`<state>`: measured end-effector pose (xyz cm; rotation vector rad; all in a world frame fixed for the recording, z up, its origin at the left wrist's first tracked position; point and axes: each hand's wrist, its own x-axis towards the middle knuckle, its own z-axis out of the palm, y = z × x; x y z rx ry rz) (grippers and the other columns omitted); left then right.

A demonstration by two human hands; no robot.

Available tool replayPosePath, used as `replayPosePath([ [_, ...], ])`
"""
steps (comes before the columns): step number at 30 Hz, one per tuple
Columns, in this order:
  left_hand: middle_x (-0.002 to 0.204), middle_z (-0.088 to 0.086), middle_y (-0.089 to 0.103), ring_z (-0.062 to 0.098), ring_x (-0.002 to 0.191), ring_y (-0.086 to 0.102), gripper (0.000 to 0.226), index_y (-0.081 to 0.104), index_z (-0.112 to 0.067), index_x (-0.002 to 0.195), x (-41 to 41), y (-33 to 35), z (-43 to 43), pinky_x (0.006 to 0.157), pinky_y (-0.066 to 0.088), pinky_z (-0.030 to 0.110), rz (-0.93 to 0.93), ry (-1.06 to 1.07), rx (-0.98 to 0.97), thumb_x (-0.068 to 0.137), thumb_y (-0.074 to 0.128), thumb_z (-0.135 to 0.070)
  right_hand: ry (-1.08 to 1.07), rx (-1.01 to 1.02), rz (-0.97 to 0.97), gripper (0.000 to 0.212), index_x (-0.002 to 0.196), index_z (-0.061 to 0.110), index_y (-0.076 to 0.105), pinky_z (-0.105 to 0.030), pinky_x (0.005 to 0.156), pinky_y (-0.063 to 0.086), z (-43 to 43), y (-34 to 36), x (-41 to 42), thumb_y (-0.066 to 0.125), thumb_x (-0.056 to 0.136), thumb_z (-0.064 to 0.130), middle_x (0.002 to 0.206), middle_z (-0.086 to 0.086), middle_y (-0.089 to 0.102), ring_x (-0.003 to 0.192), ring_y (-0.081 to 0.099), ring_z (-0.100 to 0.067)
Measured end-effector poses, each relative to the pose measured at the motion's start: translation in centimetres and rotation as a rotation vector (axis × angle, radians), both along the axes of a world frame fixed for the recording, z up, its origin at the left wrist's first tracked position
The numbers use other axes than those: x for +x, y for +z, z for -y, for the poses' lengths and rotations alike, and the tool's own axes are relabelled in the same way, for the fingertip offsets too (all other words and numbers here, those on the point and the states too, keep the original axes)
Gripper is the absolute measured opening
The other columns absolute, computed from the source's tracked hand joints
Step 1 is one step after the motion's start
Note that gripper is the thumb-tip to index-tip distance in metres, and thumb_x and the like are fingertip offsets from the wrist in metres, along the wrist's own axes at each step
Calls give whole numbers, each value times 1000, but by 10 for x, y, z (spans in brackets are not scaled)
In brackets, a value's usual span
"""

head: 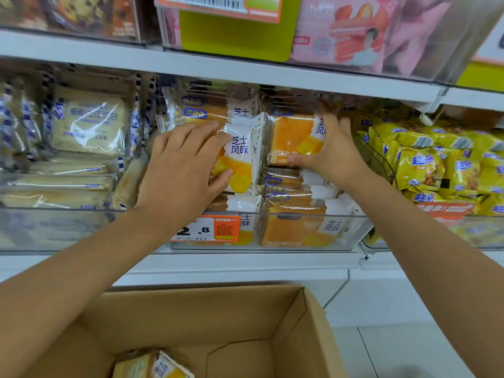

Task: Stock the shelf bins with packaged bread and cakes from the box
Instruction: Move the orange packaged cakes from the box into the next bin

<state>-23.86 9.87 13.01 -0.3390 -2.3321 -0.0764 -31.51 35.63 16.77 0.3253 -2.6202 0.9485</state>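
A person's left hand (185,165) grips an orange-and-white bread pack (240,156) at the mouth of the clear middle bin (354,230). Four fingers lie nearly straight across the pack's upper left face and the thumb curls against its lower edge. The right hand (334,151) is spread wide, not clenched, its thumb pressing the lower corner of a second pack (293,137) just beside the first. Its fingers (324,115) reach up along that pack's right side and are blurred, so how far they touch it cannot be told. Both packs sit atop stacked packs (294,205) of the same kind, the lowest seen only dimly through the bin's front wall and partly covered by an orange price tag (207,229). Both forearms stretch up from the lower corners, the left crossing over the open cardboard box (300,317), where one more pack (155,366) lies, cut off by the bottom edge. Pale loaves (90,126) fill the bin at left, yellow packets (436,162) the one at right.
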Motion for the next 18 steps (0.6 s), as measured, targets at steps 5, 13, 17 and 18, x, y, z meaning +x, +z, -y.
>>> replayPosePath([
  [5,144,2,50,25,130,40,52,53,-22,134,0,-1,-1,101,31,45,-3,8,-10,90,45,-48,-44,147,-78,106,151,36,19,-35,117,17,-3,-7,10,84,68,48,150,-7,13,145,7,-24],
  [13,145,1,48,26,132,40,50,53,-23,135,1,1,0,103,31,46,16,-25,34,90,59,-43,-24,217,-81,96,152,34,23,-44,121,17,5,-9,8,80,75,44,156,-10,14,147,6,-28],
  [17,146,3,46,27,133,40,51,56,-24,133,5,6,1,105,32,48,63,-71,126,86,69,-39,-73,302,-116,93,152,34,23,-47,122,6,9,-6,27,76,77,50,160,-13,11,149,2,-31],
  [18,146,4,46,28,133,40,50,58,-23,130,9,8,1,106,32,48,75,-103,194,84,73,-35,-73,298,-137,89,152,33,26,-47,122,5,12,-5,34,75,79,47,159,-14,14,149,3,-31],
])
